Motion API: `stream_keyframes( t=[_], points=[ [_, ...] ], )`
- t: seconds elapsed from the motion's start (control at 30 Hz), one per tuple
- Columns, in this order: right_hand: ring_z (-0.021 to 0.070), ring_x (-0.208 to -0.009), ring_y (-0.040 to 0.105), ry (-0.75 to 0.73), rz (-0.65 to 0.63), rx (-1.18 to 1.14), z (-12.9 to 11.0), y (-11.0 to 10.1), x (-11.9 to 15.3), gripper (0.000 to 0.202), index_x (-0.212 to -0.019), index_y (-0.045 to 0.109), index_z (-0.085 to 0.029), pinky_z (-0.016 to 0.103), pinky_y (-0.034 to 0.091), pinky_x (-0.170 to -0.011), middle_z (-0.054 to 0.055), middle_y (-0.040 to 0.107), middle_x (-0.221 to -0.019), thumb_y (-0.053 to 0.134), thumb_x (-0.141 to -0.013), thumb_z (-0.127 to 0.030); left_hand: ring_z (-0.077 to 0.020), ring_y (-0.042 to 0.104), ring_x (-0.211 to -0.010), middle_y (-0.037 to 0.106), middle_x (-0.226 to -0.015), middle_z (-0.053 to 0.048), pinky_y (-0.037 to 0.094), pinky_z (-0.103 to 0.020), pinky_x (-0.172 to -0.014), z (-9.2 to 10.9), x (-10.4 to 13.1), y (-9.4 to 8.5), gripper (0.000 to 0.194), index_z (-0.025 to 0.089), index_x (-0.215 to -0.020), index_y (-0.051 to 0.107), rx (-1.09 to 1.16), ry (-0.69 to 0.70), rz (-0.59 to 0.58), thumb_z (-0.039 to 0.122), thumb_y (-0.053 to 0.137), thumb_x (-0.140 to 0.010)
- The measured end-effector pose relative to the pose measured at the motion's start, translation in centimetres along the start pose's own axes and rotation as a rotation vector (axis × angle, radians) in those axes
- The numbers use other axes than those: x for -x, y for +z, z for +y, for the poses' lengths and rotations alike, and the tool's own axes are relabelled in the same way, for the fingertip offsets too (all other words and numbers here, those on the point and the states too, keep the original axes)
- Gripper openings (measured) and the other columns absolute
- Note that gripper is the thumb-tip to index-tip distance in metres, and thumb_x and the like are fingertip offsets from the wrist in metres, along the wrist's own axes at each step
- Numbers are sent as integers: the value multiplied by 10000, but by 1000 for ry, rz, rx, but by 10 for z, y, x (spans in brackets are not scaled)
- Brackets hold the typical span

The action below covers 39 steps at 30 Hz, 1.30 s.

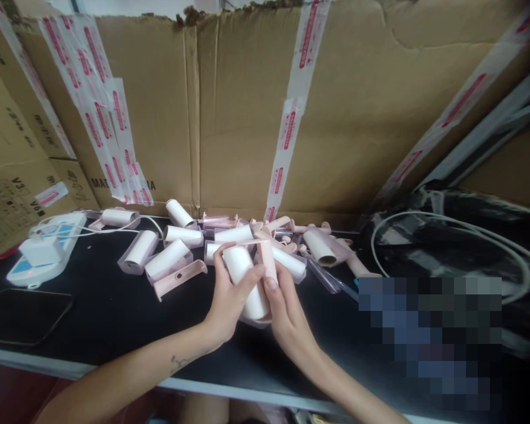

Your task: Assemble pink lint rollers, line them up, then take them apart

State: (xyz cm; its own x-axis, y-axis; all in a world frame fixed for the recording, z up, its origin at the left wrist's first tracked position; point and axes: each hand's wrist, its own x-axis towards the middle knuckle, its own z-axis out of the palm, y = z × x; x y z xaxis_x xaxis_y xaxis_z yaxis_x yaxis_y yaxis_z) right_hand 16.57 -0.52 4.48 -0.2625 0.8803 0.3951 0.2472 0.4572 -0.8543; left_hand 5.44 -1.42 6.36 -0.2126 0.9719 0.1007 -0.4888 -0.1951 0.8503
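Black tabletop (128, 321), frame centre: left hand (227, 297) and right hand (288, 303) clasp a lint roller (255, 304), likely light, best held mid-length.

"V3" (16, 182), "V6" (36, 204), "MAD" (99, 183) on cardboard (242, 118)

Left hand (224, 297) wraps white roll (255, 301); right hand (289, 306) holds pink piece (267, 259) against it. More rolls (168, 258) behind on black table (128, 330); phone (26, 315) and power strip (68, 241) far left.
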Motion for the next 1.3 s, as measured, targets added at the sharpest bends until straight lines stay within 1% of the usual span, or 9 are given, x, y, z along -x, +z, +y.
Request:
stream_keyframes(
  t=[0.2,0.33,0.43,0.5,0.57,0.73,0.9,1.07,1.3],
  points=[
    [228,-1126,466,-43,-103,302,-7,-12,-3,356,-1262,380,-247,432,361,-1027,93,442,-1151,272,-959,-400,-198,600,-977,608,-1031,-37,501,-311,-827,11,0,-4,523,248,-1114,405,-18,-101,-79,271,734,-709],
    [253,-1113,494,-84,-110,398,-23,-37,-20,556,-1381,231,-240,453,404,-980,126,411,-1283,428,-894,-422,-202,633,-857,619,-982,-59,512,-316,-734,15,0,-9,563,226,-1147,414,-43,-307,-149,327,738,-698],
    [232,-961,590,-56,-301,423,-38,-59,-37,512,-1282,424,-196,383,480,-864,104,565,-1168,537,-804,-340,-199,631,-794,628,-923,-49,499,-311,-707,17,2,-13,626,200,-1157,447,-148,-468,-344,297,777,-634],
    [199,-807,629,55,-525,416,-47,-70,-43,330,-1066,593,-173,306,510,-738,60,663,-949,555,-748,-251,-195,614,-852,630,-923,-38,483,-289,-752,20,4,-14,569,173,-1100,522,-254,-480,-506,252,789,-604],
    [176,-717,630,159,-691,401,-54,-76,-43,275,-945,648,-162,255,501,-651,33,681,-817,570,-682,-186,-201,587,-915,625,-937,-25,471,-277,-789,23,5,-14,532,161,-1037,576,-392,-458,-661,237,805,-564],
    [160,-683,612,206,-808,413,-56,-75,-26,288,-873,677,-151,219,460,-602,24,681,-771,540,-622,-116,-238,548,-980,593,-1005,-17,472,-288,-799,30,3,-18,692,183,-1064,563,-629,-429,-959,284,858,-446],
    [154,-637,585,185,-791,452,-54,-76,-18,238,-849,667,-138,211,414,-541,36,665,-735,502,-678,-145,-252,559,-966,592,-1030,-36,472,-301,-774,29,5,-21,699,190,-1095,527,-736,-477,-919,343,841,-489],
    [136,-623,549,270,-870,380,-52,-78,-20,221,-803,644,-131,205,403,-551,18,631,-699,491,-644,-130,-261,572,-973,606,-1046,-39,475,-291,-750,29,8,-22,704,194,-1127,522,-782,-490,-964,332,828,-508],
    [92,-536,473,378,-874,253,-48,-78,-20,236,-794,645,-104,177,345,-472,-8,568,-623,480,-627,-131,-300,562,-1030,604,-1123,-75,462,-341,-811,26,9,-25,757,193,-1168,493,-878,-562,-930,404,820,-519]
  ],
)
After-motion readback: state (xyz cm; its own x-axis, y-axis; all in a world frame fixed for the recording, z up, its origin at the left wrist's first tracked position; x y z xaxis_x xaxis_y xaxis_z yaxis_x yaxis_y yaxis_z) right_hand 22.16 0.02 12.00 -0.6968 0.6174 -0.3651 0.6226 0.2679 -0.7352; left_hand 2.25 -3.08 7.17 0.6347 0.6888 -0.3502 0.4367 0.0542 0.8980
